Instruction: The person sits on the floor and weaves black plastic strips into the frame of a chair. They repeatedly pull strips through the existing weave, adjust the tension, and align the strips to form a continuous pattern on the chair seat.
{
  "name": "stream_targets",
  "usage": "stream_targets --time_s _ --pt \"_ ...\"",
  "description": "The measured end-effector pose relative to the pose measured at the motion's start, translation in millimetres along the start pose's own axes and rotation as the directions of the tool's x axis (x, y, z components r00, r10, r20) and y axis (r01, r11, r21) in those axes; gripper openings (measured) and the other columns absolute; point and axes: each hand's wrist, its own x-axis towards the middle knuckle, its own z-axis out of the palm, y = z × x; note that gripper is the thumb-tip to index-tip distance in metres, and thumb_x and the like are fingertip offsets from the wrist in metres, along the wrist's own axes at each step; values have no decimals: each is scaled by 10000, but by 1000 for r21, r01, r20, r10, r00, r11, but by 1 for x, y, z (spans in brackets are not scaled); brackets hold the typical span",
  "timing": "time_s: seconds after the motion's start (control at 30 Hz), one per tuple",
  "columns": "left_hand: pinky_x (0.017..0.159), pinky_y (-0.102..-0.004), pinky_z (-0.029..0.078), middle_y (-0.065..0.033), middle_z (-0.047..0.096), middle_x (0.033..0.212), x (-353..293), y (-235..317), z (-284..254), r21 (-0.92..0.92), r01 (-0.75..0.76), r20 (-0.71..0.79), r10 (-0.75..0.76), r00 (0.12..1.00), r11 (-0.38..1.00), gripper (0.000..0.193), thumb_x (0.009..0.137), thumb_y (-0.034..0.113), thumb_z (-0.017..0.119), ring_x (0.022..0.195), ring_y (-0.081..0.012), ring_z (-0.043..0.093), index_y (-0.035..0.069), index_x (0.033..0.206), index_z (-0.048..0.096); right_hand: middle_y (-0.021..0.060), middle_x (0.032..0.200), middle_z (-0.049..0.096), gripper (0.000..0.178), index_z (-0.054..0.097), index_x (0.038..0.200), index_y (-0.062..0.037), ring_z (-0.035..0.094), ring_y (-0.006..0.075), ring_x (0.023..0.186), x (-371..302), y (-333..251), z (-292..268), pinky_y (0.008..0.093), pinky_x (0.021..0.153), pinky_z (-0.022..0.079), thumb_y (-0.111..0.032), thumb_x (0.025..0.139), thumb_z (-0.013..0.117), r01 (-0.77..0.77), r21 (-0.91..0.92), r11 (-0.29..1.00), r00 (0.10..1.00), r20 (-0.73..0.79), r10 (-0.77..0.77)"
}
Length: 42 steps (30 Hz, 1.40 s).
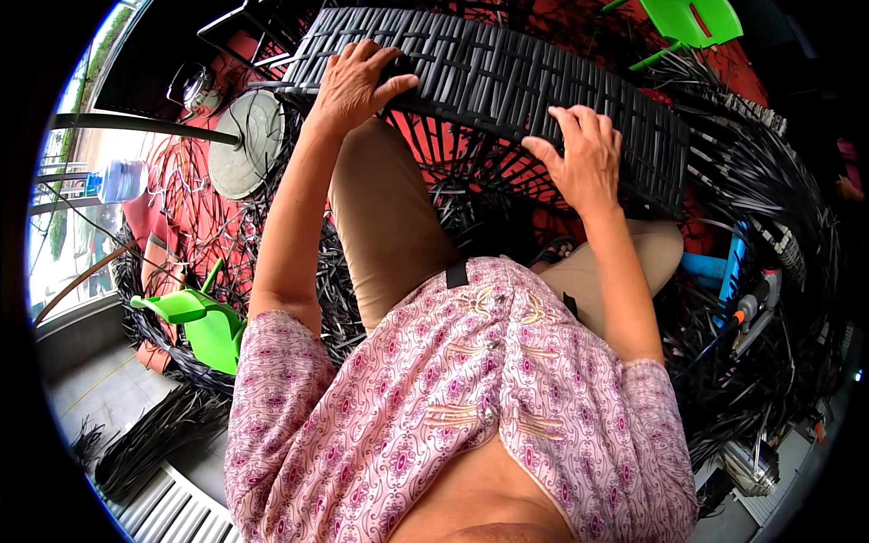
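A long panel of woven black synthetic rattan (471, 68) on a frame of thin black bars lies across in front of my knees, slanting down to the right. My left hand (353, 90) rests on its left part, thumb and fingers apart. A small dark shape (398, 65) shows between that thumb and forefinger; I cannot make out what it is. My right hand (586, 161) is at the panel's near edge, right of the middle. Its thumb stands away from the loosely bent fingers, and nothing shows in it.
Black strips in a big heap (760, 172) lie at the right, beside a blue tube (731, 271). Green plastic chairs stand at left (213, 326) and far right (695, 20). A round grey base (246, 145) carries a pole; a kettle (195, 88) stands behind it. Loose strips cover the red floor.
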Motion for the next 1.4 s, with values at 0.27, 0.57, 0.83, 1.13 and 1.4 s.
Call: stream_targets --time_s 0.27,0.57,0.83,1.13,1.4 --pt "945 -406 436 -124 621 1176 -6 -32 6 -262 67 -151 -110 982 963 431 885 398 644 1118 -308 569 79 1173 659 102 1132 591 584 633 1159 -54 537 304 1087 -11 34 -7 443 946 401 -568 896 552 -76 -59 995 992 -103 69" --pt "978 -411 393 -119 592 1214 5 -90 4 -56 189 -80 -193 978 980 538 903 525 546 1140 -316 552 56 1150 640 105 1207 595 504 620 1205 -113 543 334 1132 -62 133 -20 488 940 419 -529 933 539 -401 -291 869 916 -133 378" --pt "992 -421 391 -129 573 1260 0 -80 0 20 213 -130 -209 969 977 518 932 489 535 1177 -307 535 51 1193 629 129 1218 595 473 629 1190 -77 539 333 1139 -30 100 -36 458 972 409 -474 950 537 -387 -209 898 921 -128 367" --pt "984 -408 362 -82 574 1214 19 -26 25 -23 56 -116 -58 992 998 572 881 606 550 1148 -275 520 115 1151 660 106 1114 585 489 647 1113 -80 527 315 1070 34 15 23 463 931 403 -516 910 563 -97 -45 994 995 23 98" --pt "951 -388 374 -65 594 1150 30 28 25 -225 -138 -91 121 989 965 488 855 527 635 1105 -258 523 121 1121 688 90 1055 599 496 672 1058 -60 549 291 1011 45 -9 29 439 875 426 -517 877 603 20 130 991 996 -87 -9"
